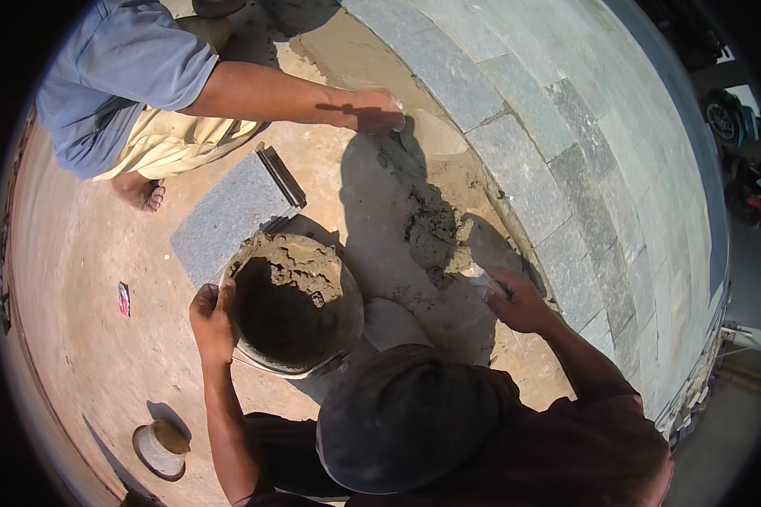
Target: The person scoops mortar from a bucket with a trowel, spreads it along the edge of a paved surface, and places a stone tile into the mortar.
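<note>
My left hand point(214, 319) is closed on the rim of a round bucket point(357, 314), which is tilted with its mouth toward the camera. Wet grey-brown mortar point(300, 269) clings inside its far wall. In my right hand point(520, 300) is the handle of a trowel point(480, 277). The blade, partly smeared with mortar, touches or lies close beside a lumpy mortar heap point(434, 226) on the ground. Beyond the heap, a co-worker's hand point(378, 111) reaches down to the mortar bed; what it holds, if anything, I cannot make out.
A stack of grey stone tiles point(228, 211) lies just past the bucket. Laid stone paving point(516, 160) curves along the right. The co-worker crouches at upper left. A small tub point(162, 448) stands at lower left, near a red wrapper point(124, 299). A dark cap point(406, 422) hides the lower middle.
</note>
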A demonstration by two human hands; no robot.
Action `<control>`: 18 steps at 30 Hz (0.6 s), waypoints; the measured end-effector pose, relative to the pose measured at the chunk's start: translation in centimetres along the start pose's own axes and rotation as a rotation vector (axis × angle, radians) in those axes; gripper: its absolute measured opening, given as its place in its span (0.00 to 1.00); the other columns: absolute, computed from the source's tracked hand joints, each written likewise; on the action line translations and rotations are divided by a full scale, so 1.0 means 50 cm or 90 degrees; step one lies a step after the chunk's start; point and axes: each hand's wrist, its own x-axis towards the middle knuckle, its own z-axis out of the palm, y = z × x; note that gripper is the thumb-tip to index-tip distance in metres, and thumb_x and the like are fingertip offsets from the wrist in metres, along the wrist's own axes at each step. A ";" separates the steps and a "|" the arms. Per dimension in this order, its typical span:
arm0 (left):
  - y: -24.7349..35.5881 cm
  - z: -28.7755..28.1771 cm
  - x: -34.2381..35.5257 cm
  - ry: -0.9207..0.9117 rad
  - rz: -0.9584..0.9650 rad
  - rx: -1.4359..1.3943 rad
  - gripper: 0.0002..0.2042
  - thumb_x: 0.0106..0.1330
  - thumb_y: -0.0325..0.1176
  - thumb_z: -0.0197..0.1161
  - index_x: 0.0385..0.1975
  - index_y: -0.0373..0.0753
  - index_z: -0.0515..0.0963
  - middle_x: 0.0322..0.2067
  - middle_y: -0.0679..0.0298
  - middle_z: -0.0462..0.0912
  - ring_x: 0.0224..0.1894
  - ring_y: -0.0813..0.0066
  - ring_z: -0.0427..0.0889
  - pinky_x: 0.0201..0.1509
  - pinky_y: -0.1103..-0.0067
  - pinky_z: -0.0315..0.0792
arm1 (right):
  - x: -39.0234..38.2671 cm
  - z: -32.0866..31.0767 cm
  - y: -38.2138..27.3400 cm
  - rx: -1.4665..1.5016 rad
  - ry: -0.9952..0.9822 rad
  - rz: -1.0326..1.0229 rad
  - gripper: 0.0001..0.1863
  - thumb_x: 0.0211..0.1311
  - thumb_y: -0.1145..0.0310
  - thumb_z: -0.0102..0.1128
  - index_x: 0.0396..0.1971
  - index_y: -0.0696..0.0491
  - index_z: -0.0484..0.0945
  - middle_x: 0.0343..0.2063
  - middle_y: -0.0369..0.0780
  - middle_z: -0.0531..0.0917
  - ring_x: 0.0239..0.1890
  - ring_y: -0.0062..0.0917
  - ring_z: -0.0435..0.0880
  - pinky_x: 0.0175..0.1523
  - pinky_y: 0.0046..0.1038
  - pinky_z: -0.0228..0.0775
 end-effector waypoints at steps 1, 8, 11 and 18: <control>-0.005 -0.006 0.000 0.004 -0.002 0.012 0.16 0.73 0.35 0.65 0.22 0.41 0.69 0.21 0.77 0.68 0.24 0.88 0.58 0.26 0.83 0.53 | -0.006 -0.010 0.015 -0.013 0.042 0.016 0.23 0.68 0.66 0.62 0.59 0.60 0.75 0.43 0.47 0.85 0.40 0.29 0.85 0.47 0.31 0.76; 0.002 0.000 0.007 -0.017 -0.008 -0.004 0.18 0.73 0.35 0.65 0.21 0.42 0.66 0.21 0.77 0.66 0.25 0.88 0.57 0.27 0.82 0.53 | 0.025 -0.011 0.115 -0.254 0.344 0.155 0.27 0.62 0.64 0.63 0.60 0.58 0.75 0.40 0.57 0.84 0.39 0.51 0.85 0.42 0.44 0.79; 0.004 0.002 0.005 -0.019 0.009 0.010 0.18 0.74 0.35 0.65 0.21 0.43 0.66 0.21 0.77 0.65 0.26 0.88 0.58 0.28 0.82 0.53 | 0.054 0.003 0.143 -0.386 0.381 0.192 0.28 0.60 0.70 0.61 0.63 0.55 0.74 0.37 0.57 0.85 0.39 0.54 0.85 0.45 0.45 0.78; 0.006 -0.002 0.001 -0.023 -0.012 -0.012 0.18 0.74 0.36 0.65 0.21 0.43 0.66 0.21 0.77 0.64 0.25 0.87 0.57 0.27 0.82 0.52 | 0.053 -0.012 0.175 -0.522 0.341 0.124 0.32 0.60 0.69 0.63 0.66 0.55 0.72 0.43 0.58 0.83 0.41 0.53 0.85 0.46 0.47 0.78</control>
